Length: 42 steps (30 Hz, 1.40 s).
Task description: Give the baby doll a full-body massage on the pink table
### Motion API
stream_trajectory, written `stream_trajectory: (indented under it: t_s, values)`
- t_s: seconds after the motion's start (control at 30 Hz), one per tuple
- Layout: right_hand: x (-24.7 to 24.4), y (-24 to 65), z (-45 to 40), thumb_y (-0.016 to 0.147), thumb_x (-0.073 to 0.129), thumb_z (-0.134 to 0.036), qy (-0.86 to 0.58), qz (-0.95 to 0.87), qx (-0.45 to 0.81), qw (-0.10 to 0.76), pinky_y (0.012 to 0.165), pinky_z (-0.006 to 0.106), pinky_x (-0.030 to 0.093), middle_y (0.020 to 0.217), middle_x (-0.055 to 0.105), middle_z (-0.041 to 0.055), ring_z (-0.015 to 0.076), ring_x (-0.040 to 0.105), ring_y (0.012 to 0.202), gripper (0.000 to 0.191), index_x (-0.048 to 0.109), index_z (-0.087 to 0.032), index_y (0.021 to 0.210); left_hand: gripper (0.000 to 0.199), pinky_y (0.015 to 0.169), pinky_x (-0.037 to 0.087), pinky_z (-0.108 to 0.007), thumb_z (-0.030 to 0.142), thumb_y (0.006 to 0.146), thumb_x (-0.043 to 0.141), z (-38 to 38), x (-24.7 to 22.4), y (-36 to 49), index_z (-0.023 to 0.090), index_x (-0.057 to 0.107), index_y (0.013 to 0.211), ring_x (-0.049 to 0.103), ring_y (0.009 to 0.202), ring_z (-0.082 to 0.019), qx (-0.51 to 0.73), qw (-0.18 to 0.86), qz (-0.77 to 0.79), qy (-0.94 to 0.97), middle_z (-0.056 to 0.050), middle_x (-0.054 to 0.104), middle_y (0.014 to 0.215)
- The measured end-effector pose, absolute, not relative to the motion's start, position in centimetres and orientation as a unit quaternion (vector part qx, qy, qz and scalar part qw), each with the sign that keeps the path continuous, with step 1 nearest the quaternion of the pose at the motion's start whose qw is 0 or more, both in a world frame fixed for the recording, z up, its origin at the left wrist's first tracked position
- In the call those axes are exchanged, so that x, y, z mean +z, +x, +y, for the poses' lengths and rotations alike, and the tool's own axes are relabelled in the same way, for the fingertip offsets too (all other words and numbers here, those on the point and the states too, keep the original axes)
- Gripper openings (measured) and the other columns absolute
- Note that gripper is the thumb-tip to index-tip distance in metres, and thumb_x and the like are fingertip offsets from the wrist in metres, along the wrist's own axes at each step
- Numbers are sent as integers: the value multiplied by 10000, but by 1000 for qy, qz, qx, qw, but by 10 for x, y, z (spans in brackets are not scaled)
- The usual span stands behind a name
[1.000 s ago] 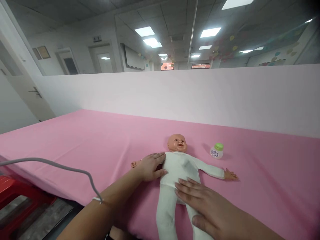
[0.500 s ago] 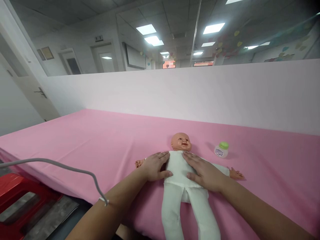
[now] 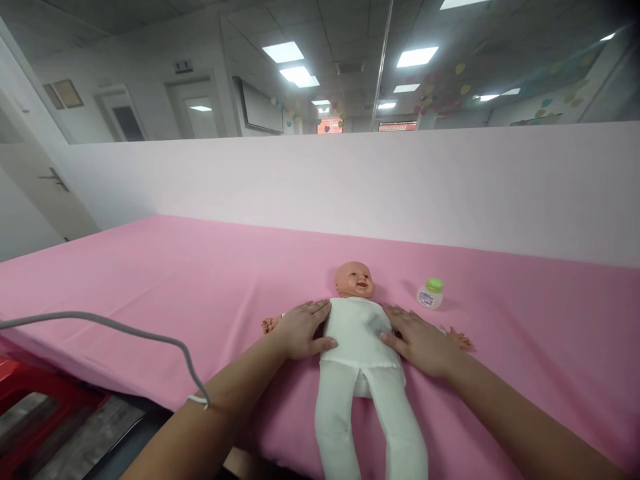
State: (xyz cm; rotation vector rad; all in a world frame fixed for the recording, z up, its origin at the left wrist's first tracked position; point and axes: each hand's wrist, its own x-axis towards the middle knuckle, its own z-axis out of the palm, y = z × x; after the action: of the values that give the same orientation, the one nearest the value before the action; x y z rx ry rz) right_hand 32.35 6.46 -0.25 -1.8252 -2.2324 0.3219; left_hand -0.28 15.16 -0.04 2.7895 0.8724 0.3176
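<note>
A baby doll (image 3: 361,333) in a white cloth suit lies on its back on the pink sheet (image 3: 210,267), head away from me and arms spread. My left hand (image 3: 304,330) rests flat on the doll's shoulder and side at the left, fingers stretched out, thumb on the edge of its chest. On the other side, my right hand (image 3: 416,337) lies over the doll's arm and side, fingers extended and thumb at the edge of the torso. Neither hand is wrapped round anything. The doll's two small hands stick out beyond mine.
A small clear jar with a green lid (image 3: 431,293) stands right of the doll's head. A grey cable (image 3: 125,328) runs to a band on my left forearm. A red plastic stool (image 3: 45,407) is at lower left. Behind the sheet rises a white wall (image 3: 320,180) with glass above.
My right hand has slid outward from the doll's chest to its side and arm. My left hand keeps its place on the doll. The view has shifted slightly.
</note>
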Motion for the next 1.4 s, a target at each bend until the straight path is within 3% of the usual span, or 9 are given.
stream_trajectory:
  t_s: [0.13,0.27,0.47,0.83,1.07,1.3,1.4]
  values:
    - [-5,318,59,1006,351,-731,-638,-755,97,113,1264,595,276,1682,343,171,374,313,1565,878,339,-130,1645,966,1273,274,-545,745,936,504,144,9,-4,102,321,1634,372,1536,-386,115,106,290,944,-234,346,1666]
    - [-9,317,61,1005,343,-740,-635,-758,90,120,1273,579,266,1682,348,168,358,316,1566,881,347,-130,1641,983,1292,241,-525,713,929,547,105,27,1,129,256,1664,309,1568,-373,109,137,192,966,-203,303,1691]
    - [-17,319,66,994,350,-762,-621,-767,80,140,1279,567,250,1666,374,199,356,339,1556,915,341,-114,1641,839,1313,210,-504,604,998,520,50,43,14,172,265,1670,316,1567,-355,71,200,42,976,-154,272,1708]
    - [-22,317,66,989,356,-764,-609,-775,78,153,1273,574,256,1664,365,219,370,334,1556,929,351,-95,1634,1011,1310,184,-515,747,943,510,118,37,41,82,254,1660,233,1595,-365,46,168,158,972,-214,245,1705]
    - [-19,316,67,991,322,-776,-602,-782,77,141,1288,543,234,1668,360,221,359,329,1560,955,321,-79,1644,853,1296,229,-507,692,1025,363,142,28,49,132,271,1661,252,1596,-325,53,132,262,955,-176,271,1709]
    - [-12,315,65,997,324,-768,-605,-782,75,132,1287,550,241,1673,354,213,365,334,1557,950,321,-72,1644,972,1277,254,-467,780,989,293,139,29,36,77,236,1658,244,1595,-345,29,123,381,916,-220,233,1710]
    - [3,324,58,1005,362,-744,-587,-793,82,142,1285,566,250,1709,291,154,361,280,1579,891,310,-141,1659,975,1285,211,-478,784,990,246,134,28,29,79,221,1663,223,1602,-343,13,125,415,901,-217,211,1716]
